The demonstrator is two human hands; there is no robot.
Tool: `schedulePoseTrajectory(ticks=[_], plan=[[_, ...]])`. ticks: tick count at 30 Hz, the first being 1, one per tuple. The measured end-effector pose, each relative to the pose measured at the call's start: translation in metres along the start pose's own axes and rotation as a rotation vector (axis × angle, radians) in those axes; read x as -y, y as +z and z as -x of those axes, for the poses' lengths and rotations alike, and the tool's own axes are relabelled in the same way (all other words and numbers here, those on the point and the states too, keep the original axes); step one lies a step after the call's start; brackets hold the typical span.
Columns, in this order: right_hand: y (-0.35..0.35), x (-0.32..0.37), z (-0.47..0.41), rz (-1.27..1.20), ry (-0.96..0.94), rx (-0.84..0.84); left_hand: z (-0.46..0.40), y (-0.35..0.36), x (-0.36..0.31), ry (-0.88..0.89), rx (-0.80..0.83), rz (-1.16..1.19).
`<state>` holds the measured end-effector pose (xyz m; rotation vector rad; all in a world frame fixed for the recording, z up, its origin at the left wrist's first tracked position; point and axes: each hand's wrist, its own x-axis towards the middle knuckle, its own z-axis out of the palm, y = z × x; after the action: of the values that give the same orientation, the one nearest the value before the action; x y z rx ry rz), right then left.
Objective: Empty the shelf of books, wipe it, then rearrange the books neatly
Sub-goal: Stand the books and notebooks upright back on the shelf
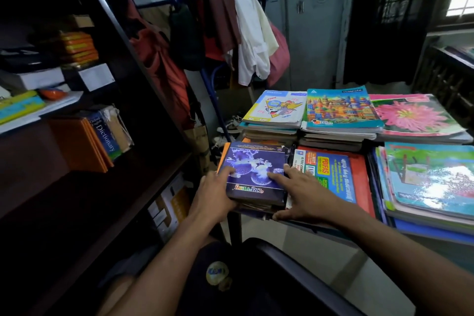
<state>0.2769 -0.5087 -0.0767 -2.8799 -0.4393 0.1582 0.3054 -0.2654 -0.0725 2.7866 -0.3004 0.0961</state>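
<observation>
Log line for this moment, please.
left hand: grips purple book | right hand: flat on it | book: atop table stack | shelf: dictionary remains

The pink flower book [415,117] is cut off at the right edge. Books under the purple book [256,174] are mostly hidden. Top shelf things [38,54] are too dark.

We see a small dark blue notebook [255,174] lying flat atop a short stack at the surface's near left corner. Five more stacks of books [341,113] cover the surface. The dark shelf [84,187] holds an upright blue dictionary [106,136] and orange volumes [77,146].
</observation>
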Motion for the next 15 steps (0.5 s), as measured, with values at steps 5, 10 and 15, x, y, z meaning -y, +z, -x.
schedulePoseTrajectory(ticks=[5, 10, 15], plan=[[0.008, 0.000, 0.004, -0.062, -0.025, -0.076, 0.013, 0.003, 0.002, 0.009, -0.078, 0.088], [0.012, 0.011, 0.010, -0.057, -0.042, -0.137, 0.024, -0.001, 0.008, -0.025, -0.089, 0.205], [0.002, 0.023, 0.013, -0.048, -0.088, -0.127, 0.023, -0.012, 0.018, -0.048, -0.101, 0.355]])
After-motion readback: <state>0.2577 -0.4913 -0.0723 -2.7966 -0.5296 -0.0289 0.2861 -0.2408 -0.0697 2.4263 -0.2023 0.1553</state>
